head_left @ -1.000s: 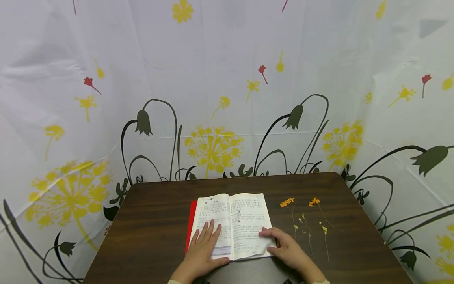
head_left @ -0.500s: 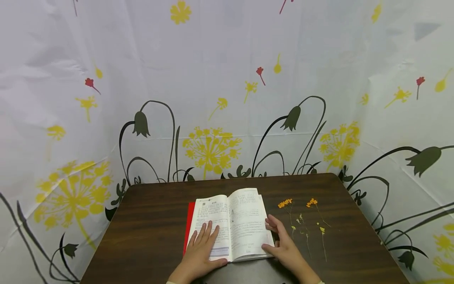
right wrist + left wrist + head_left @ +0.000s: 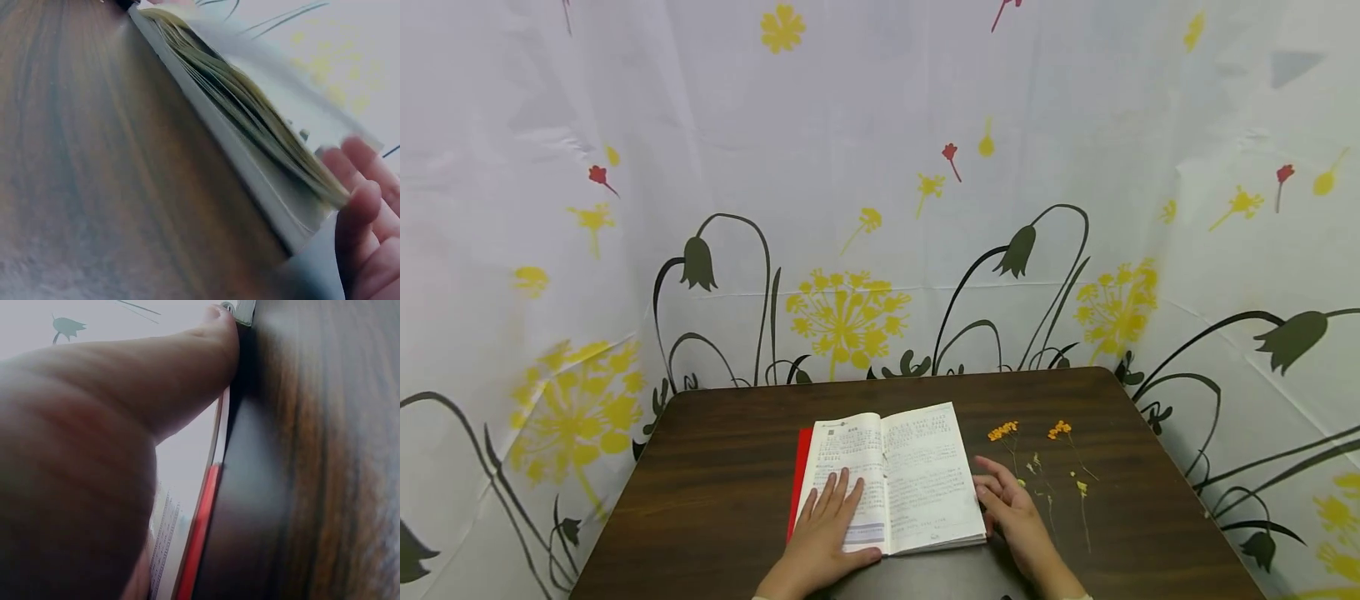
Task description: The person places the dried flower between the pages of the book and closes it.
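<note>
1 open book [image 3: 928,475] | left hand [image 3: 822,533]: fingers spread on it | right hand [image 3: 1017,517]: fingers' grip unclear | 2 orange sprigs [image 3: 1003,431]

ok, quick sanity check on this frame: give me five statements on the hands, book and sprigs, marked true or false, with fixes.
1. The left hand rests on the open book. True.
2. The right hand lies flat across the middle of the book. False: it is at the book's right edge.
3. Two of the flower sprigs have orange heads. True.
4. The flower sprigs lie left of the book. False: they lie to its right.
5. A red strip shows along the book's left edge. True.
</note>
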### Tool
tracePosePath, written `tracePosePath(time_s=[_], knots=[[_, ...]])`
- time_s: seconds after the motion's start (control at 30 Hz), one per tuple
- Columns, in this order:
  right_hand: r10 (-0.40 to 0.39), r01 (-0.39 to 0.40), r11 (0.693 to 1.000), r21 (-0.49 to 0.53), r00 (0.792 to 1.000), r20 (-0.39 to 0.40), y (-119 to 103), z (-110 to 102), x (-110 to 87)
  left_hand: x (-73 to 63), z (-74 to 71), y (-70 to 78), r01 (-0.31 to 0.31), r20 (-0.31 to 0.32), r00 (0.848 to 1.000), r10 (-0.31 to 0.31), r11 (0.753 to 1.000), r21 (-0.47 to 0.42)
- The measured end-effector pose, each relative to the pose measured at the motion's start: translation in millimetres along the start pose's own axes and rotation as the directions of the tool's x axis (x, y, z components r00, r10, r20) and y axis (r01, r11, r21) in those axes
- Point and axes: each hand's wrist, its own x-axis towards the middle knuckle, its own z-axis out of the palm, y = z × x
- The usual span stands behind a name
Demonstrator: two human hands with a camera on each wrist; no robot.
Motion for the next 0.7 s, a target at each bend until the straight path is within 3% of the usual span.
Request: tracePosePath(time_s=[0.17, 0.23, 0.3, 0.4, 0.47, 0.57, 0.7], knots=[[-0.189, 0.188, 0.977, -0.098, 0.982, -0.004, -16.3, 5.5, -9.2, -0.7, 0.9, 0.5, -0.009, 0.000, 1.000, 0.009, 1.000, -0.001], [-0.261, 0.262, 0.963, -0.066, 0.965, 0.025, -21.6, 14.0, -10.0, -1.1, 0.8, 0.4, -0.007, 0.004, 1.000, 0.007, 1.000, 0.003], [-0.288, 0.288, 0.958, 0.013, 0.955, 0.067, -23.5, 26.6, -8.6, -1.2, 0.6, 0.3, -0.007, 0.000, 1.000, 0.007, 1.000, 0.005], [-0.269, 0.252, 0.960, 0.121, 0.952, 0.147, -18.7, 47.0, -2.4, -0.7, 0.5, 0.6, -0.009, -0.014, 1.000, 0.009, 1.000, -0.006], [-0.228, 0.206, 0.970, 0.130, 0.954, 0.194, -11.9, 56.2, 0.4, -0.2, 0.8, 1.4, -0.014, -0.018, 1.000, 0.013, 1.000, -0.017], [-0.176, 0.162, 0.984, 0.077, 0.956, 0.233, -0.4, 62.2, 1.6, 0.5, 3.2, 2.0, -0.020, -0.008, 1.000, 0.019, 0.999, -0.025], [-0.110, 0.129, 0.989, -0.074, 0.969, 0.220, 8.9, 62.6, 1.6, 1.6, 6.7, 0.4, -0.015, -0.009, 1.000, 0.015, 1.000, -0.018]])
